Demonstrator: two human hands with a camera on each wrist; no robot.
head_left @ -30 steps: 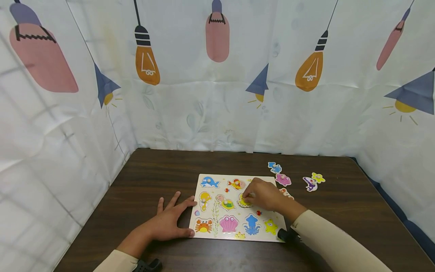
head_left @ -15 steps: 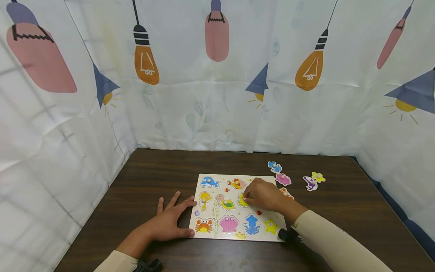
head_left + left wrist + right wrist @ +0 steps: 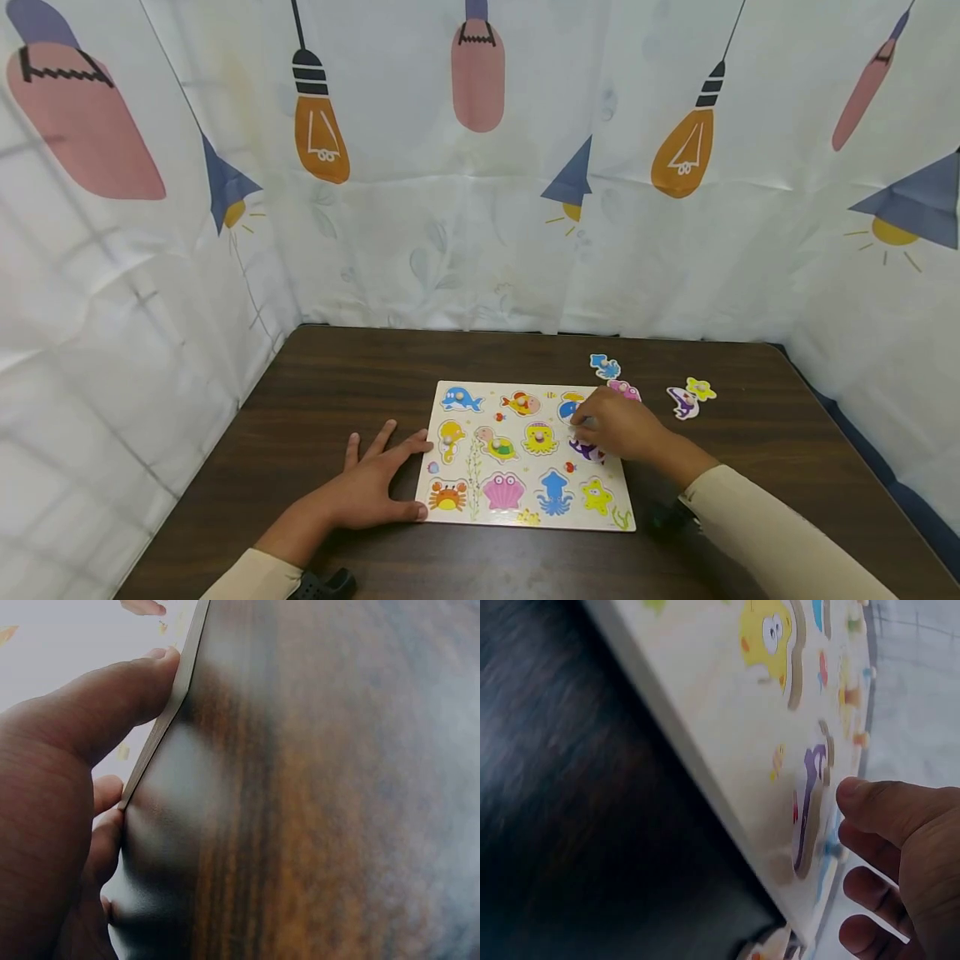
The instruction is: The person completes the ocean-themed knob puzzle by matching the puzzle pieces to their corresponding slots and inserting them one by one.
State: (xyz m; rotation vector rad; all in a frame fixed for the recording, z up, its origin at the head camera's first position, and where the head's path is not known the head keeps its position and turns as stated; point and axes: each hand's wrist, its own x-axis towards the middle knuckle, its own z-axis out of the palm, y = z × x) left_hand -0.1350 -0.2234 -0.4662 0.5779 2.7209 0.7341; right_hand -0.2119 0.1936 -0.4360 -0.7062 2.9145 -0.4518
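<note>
A pale wooden peg puzzle board with sea-animal pictures lies on the table. Spread out at its left edge is my left hand; in the left wrist view its thumb touches the edge. My right hand hovers over the board's right side with loosely bent fingers and, in the right wrist view, nothing between them. Beneath it shows a purple animal picture, partly hidden. A yellow octopus piece sits in its slot. Knobbed whale, fish, seahorse and turtle pieces are also in place.
Loose pieces lie beyond the board's right side: a blue one, a pink one partly behind the right hand, a purple one and a yellow one. A printed white curtain stands behind the dark table.
My right hand has let go of the octopus piece, which now lies flat in its slot, and has moved right across the board. My left hand has stayed at the left edge.
</note>
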